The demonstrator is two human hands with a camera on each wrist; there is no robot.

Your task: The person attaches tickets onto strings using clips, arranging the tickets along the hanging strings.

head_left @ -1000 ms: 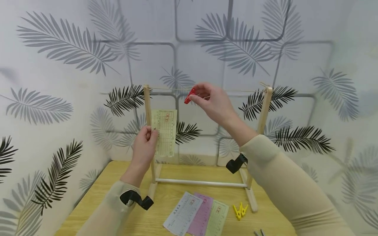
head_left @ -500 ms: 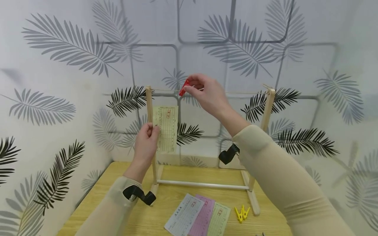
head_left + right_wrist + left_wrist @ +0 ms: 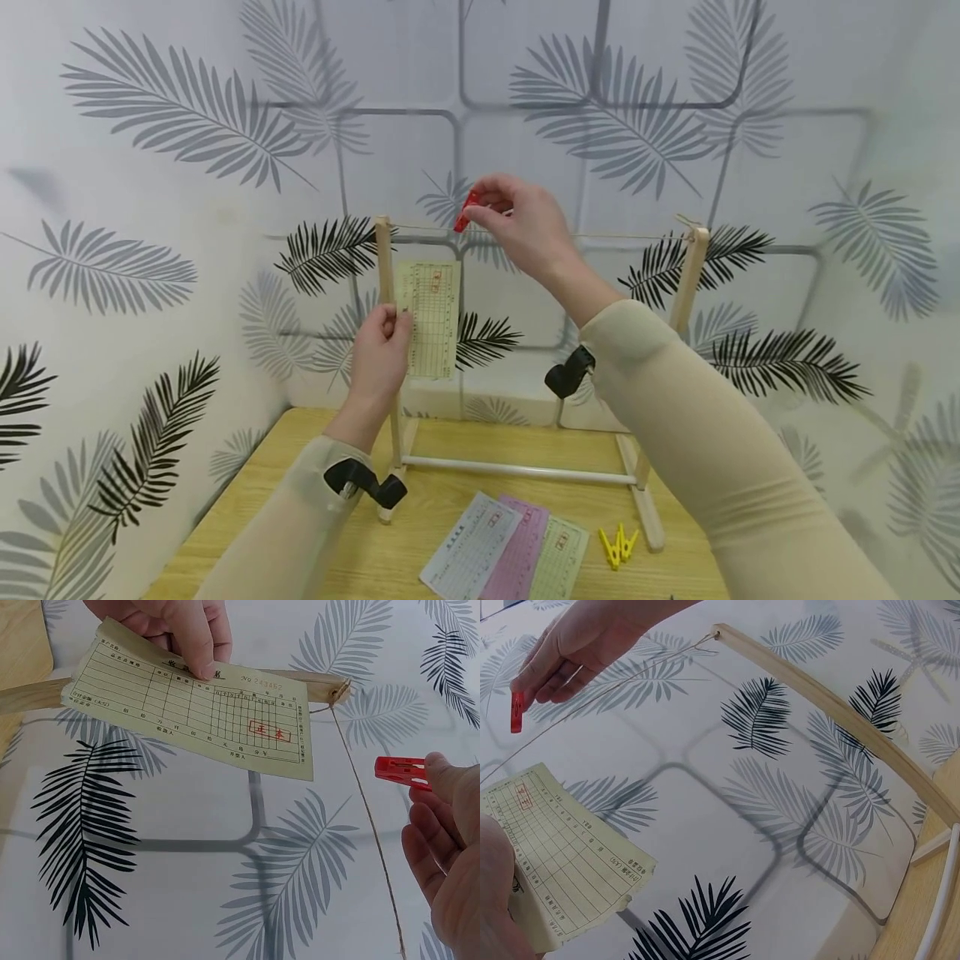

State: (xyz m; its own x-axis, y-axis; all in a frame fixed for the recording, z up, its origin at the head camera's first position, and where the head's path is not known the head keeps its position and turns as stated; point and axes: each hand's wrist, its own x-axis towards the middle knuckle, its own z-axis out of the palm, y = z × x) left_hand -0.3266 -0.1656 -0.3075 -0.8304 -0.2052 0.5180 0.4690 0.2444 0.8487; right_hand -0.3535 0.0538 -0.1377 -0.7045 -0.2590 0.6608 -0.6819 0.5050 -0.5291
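My left hand [image 3: 380,354] pinches a pale yellow-green printed receipt slip [image 3: 435,321] by its left edge, beside the left post of a wooden frame. The slip hangs upright, its top edge below the string [image 3: 600,236] that runs between the posts. In my right hand [image 3: 525,225] a red clothespin [image 3: 465,212] is pinched between thumb and fingers, close to the string and above the slip. The right wrist view shows the red clothespin [image 3: 403,770] apart from both the string [image 3: 367,802] and the slip [image 3: 195,712].
On the wooden table [image 3: 315,450] lie a white slip [image 3: 471,546], a pink slip [image 3: 517,550] and a yellow-green slip [image 3: 559,560], overlapping. Yellow clothespins [image 3: 618,547] lie to their right. The frame has a right post [image 3: 688,279] and a white bottom bar [image 3: 517,470].
My right hand has moved up and left with the red clothespin, closer to the string. My left hand has raised the slip slightly. The head view has shifted a little.
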